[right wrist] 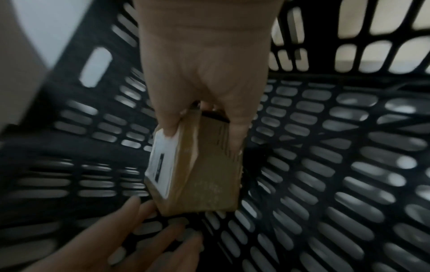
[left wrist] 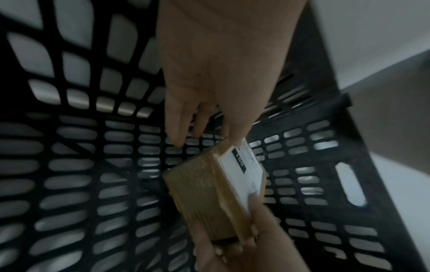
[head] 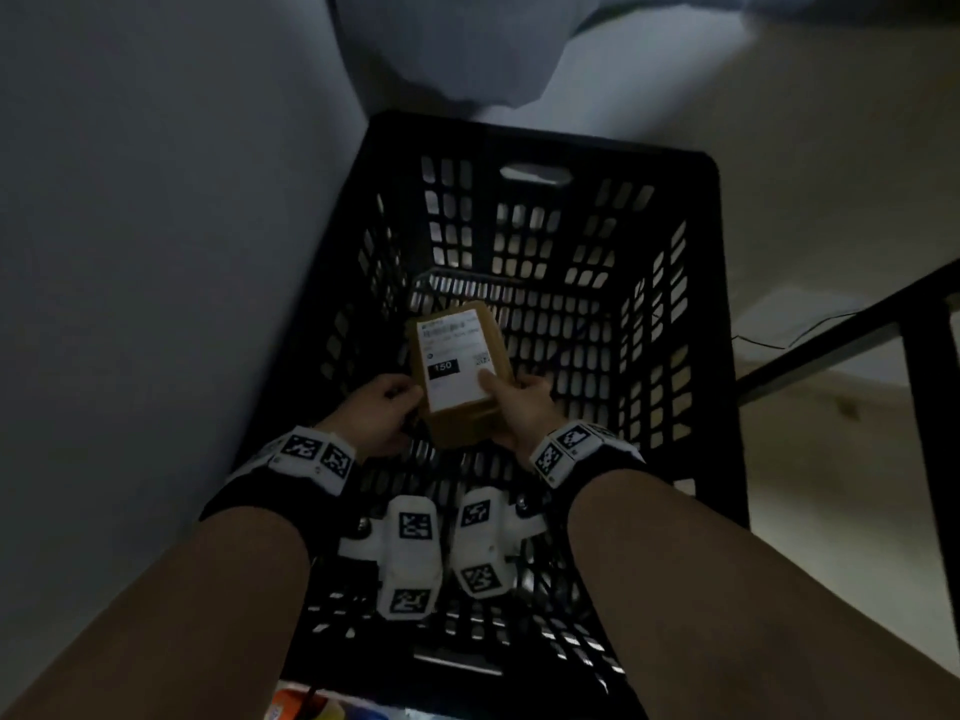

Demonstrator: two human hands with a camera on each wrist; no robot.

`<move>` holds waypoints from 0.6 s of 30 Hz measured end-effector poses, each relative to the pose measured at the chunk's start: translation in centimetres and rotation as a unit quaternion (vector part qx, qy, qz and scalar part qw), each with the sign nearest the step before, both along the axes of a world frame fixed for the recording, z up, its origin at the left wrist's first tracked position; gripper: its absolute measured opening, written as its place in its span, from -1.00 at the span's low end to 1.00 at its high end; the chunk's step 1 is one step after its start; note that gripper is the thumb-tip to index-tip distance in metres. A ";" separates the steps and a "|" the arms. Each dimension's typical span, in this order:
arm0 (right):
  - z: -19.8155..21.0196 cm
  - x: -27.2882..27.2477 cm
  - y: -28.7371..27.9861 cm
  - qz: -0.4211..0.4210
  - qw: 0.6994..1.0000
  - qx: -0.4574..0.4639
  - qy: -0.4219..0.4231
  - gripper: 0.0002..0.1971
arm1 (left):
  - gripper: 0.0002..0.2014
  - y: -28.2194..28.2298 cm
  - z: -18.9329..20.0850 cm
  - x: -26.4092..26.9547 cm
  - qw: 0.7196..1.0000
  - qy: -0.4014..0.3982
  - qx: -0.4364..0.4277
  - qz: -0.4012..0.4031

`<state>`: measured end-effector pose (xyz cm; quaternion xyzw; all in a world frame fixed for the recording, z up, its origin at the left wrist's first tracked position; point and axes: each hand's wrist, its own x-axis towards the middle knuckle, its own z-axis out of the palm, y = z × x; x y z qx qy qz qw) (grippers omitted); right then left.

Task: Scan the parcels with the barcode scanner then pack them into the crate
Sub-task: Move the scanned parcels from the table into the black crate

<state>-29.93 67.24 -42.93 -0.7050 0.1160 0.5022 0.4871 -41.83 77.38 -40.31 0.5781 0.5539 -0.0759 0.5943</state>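
A black slotted plastic crate fills the middle of the head view. Inside it, at frame centre, the small brown cardboard parcel runs lengthwise toward the top of the frame, white label up. The right hand grips it, thumb on the label; the left hand, fingers relaxed, touches its left edge.

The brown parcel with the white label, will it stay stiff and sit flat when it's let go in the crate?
The parcel probably stays stiff: its edges look square under the right hand. One-handed pinching suggests it is fairly light. Its glossy tape may be slippery, and flat faces should settle on the crate floor without rolling.
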 end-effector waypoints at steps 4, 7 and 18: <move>-3.6 0.7 1.2 0.043 0.992 -0.052 -0.105 -0.11 | -0.65 0.1 -2.8 0.9 0.998 -0.051 -0.021 0.018; -4.1 1.4 1.9 0.113 0.976 -0.052 -0.178 -0.47 | -0.56 0.7 -3.8 1.3 0.997 -0.066 0.020 0.016; 4.5 2.9 2.3 0.214 0.943 -0.041 -0.251 -0.68 | -0.71 1.5 5.0 2.2 0.995 -0.038 0.087 -0.012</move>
